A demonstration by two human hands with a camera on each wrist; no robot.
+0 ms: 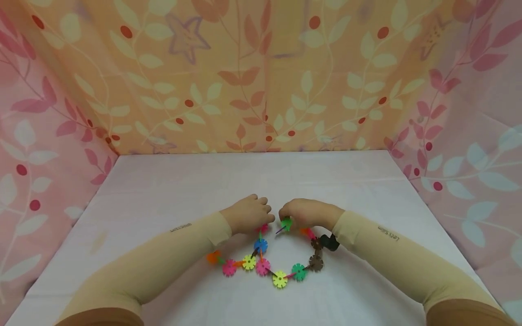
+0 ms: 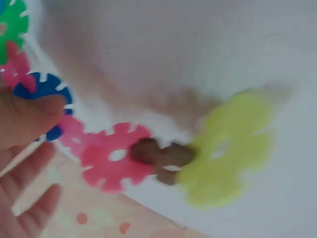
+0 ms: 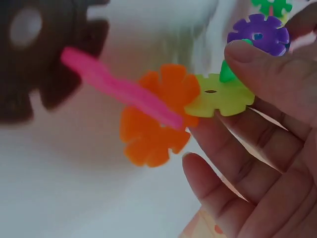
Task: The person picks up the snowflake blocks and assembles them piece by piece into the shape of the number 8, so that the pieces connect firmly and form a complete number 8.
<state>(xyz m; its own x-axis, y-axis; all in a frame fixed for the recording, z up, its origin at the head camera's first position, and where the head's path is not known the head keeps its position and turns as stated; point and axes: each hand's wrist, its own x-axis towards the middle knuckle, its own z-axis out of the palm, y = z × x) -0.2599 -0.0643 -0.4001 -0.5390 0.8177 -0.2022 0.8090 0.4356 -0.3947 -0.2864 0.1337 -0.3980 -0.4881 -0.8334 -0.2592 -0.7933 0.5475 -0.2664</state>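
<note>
My left hand (image 1: 249,214) is over the left part of a chain of coloured plastic snowflake discs. In the left wrist view its thumb and fingers pinch a blue disc (image 2: 55,85), linked to pink, brown and yellow discs (image 2: 225,151). My right hand (image 1: 306,212) holds the other end, beside a bright green disc (image 1: 287,224). In the right wrist view the thumb presses on a small green disc and a purple disc (image 3: 262,35), with fingers behind a yellow-green disc (image 3: 218,94). An orange disc (image 3: 158,116) and a pink one (image 3: 116,89) hang on from there.
The rest of the chain curves over the white table (image 1: 244,176) toward me, through a yellow disc (image 1: 280,280), a teal disc (image 1: 299,271) and a brown disc (image 1: 316,262). An orange disc (image 1: 213,257) ends a side branch by the left sleeve. Patterned cloth surrounds the table.
</note>
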